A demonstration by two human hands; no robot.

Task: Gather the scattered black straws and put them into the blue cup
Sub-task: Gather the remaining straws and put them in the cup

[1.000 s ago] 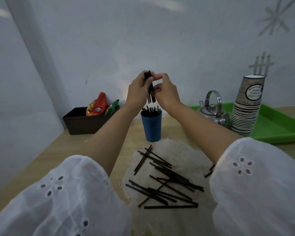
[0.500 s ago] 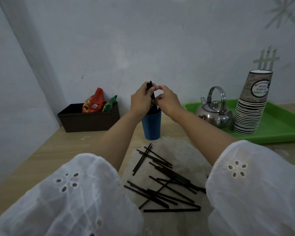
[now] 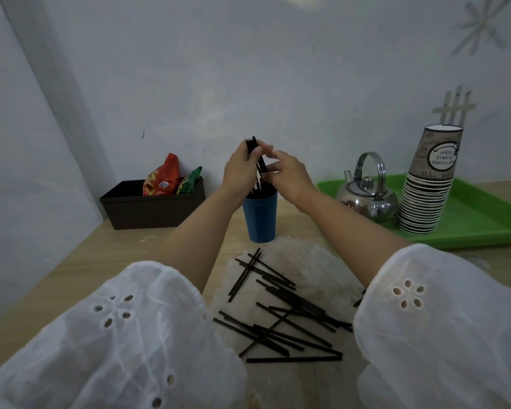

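Dark bin (image 3: 148,208) with snack packets (image 3: 163,180), kettle (image 3: 366,199) and stacked paper cups (image 3: 428,187) on green tray (image 3: 484,219)

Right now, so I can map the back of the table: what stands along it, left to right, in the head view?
The brown box → blue cup → kettle → stack of paper cups.

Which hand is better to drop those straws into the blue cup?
Left, probably. The left hand grips the black straws above the blue cup, so it only needs to lower and let go. The right hand only pinches their lower part.
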